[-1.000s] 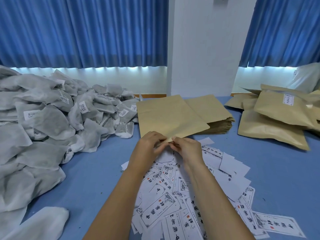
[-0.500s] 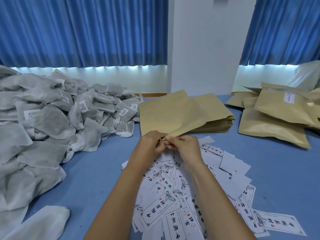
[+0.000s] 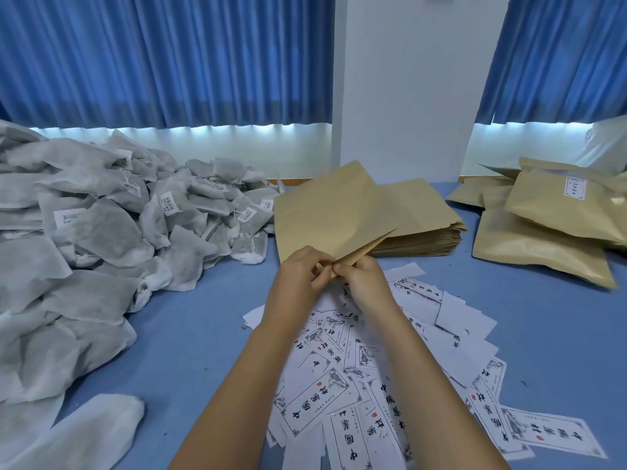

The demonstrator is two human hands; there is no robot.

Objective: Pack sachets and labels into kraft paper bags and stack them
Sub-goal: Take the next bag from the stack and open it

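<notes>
My left hand [image 3: 302,276], right hand [image 3: 364,283]: both pinch bag [image 3: 325,215] corner; bag tilts up beyond them, at labels' [image 3: 315,401] far edge.

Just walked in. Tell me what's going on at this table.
A person pinches the near edge of one flat brown kraft paper bag with the left hand and right hand, apparently opening its mouth. Grey-white fabric sachets lie heaped on the left, white printed paper labels are scattered under the forearms, and filled kraft bags are piled on the right.

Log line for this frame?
phase: opening kraft bag mouth | left hand: pinches its edge | right hand: pinches same edge | sachets: untouched
</notes>
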